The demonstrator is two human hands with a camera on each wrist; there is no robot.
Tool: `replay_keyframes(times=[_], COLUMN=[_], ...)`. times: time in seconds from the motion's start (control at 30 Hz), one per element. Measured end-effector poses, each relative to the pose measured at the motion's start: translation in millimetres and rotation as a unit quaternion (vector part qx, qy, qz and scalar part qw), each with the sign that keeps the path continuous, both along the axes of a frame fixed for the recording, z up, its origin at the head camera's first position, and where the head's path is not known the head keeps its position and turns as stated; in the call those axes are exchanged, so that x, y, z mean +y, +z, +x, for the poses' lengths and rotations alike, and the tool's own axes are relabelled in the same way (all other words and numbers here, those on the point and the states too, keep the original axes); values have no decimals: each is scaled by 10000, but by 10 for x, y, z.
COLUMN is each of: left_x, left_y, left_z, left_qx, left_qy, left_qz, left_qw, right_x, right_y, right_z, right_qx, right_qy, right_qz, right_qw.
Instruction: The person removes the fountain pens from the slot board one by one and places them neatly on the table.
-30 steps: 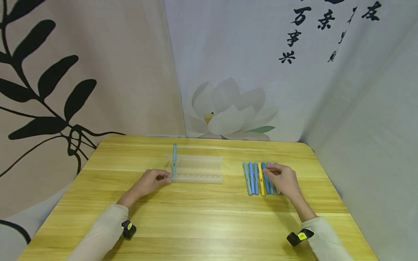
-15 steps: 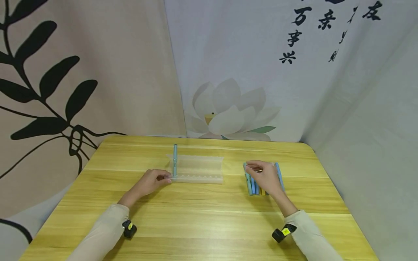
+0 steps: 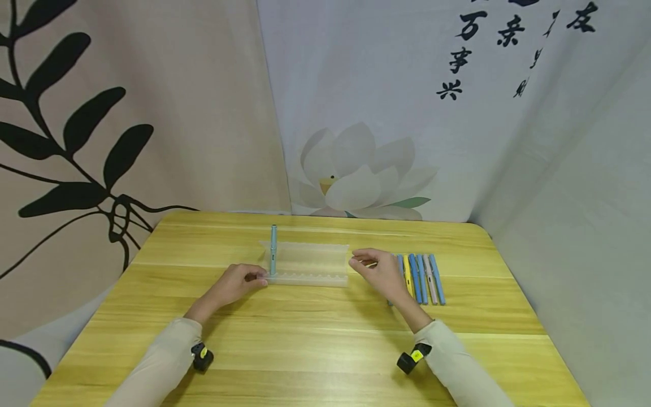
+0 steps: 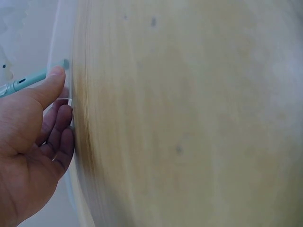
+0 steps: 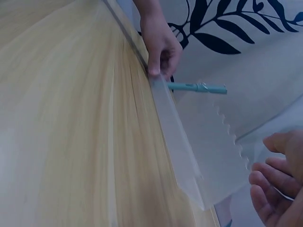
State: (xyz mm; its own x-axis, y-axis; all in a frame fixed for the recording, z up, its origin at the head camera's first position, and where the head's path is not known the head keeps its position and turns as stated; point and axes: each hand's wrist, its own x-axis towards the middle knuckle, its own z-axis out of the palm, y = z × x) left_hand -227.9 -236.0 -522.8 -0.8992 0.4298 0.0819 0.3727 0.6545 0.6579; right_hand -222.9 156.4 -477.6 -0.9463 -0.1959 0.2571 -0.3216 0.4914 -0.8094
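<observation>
A clear plastic pen rack (image 3: pixel 310 261) with a notched edge stands towards the back of the table. One light teal pen (image 3: pixel 273 250) is upright at its left end. My left hand (image 3: pixel 239 282) pinches the rack's lower left corner between thumb and fingers, as the left wrist view also shows. My right hand (image 3: pixel 378 274) hovers just beyond the rack's right end, fingers loosely bent. Nothing shows between its thumb and fingers in the right wrist view. Right of it lies a row of several blue pens (image 3: pixel 437 280), a yellow pen (image 3: pixel 408 277) and a greyish pen (image 3: pixel 430 280); the hand covers the row's left end.
The wooden table (image 3: pixel 305 350) ends at the back against a curtain (image 3: pixel 356 113) printed with a lotus and characters. Another curtain (image 3: pixel 203 113) with dark leaves hangs on the left. Black cameras sit on both wrists.
My right hand has travelled left from over the right part of the pen row, across the pens, to beside the rack. The left hand and the upright pen stay put.
</observation>
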Motion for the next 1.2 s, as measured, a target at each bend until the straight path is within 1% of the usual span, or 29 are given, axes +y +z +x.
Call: replay_keyframes(times=[0.1,0.27,0.43,0.6,0.77,0.9,1.2], left_x=[-1,5,6,-3,-17,-8,2], left_y=[-1,4,-4,-15,-18,-6,-2], left_z=[0,6,8,7,2,3,1], left_qx=[13,37,53,71,131,89,70], left_qy=[-4,-18,-24,-9,-70,-85,-69], left_qz=[1,14,23,65,117,98,98], left_qw=[10000,10000,10000,10000,9998,9999,9999], right_x=[-130,-327,-488,-638,-784,-905,-1174], right_y=[4,2,-42,-82,-122,-147,-204], right_z=[-12,-39,-73,-114,-171,-211,-281], right_qx=[15,-27,-147,-88,-82,-64,-138], right_qy=[20,184,413,606,703,817,816], right_qz=[-26,-113,-125,-22,84,38,-71], right_qw=[10000,9998,9990,9981,9975,9966,9965])
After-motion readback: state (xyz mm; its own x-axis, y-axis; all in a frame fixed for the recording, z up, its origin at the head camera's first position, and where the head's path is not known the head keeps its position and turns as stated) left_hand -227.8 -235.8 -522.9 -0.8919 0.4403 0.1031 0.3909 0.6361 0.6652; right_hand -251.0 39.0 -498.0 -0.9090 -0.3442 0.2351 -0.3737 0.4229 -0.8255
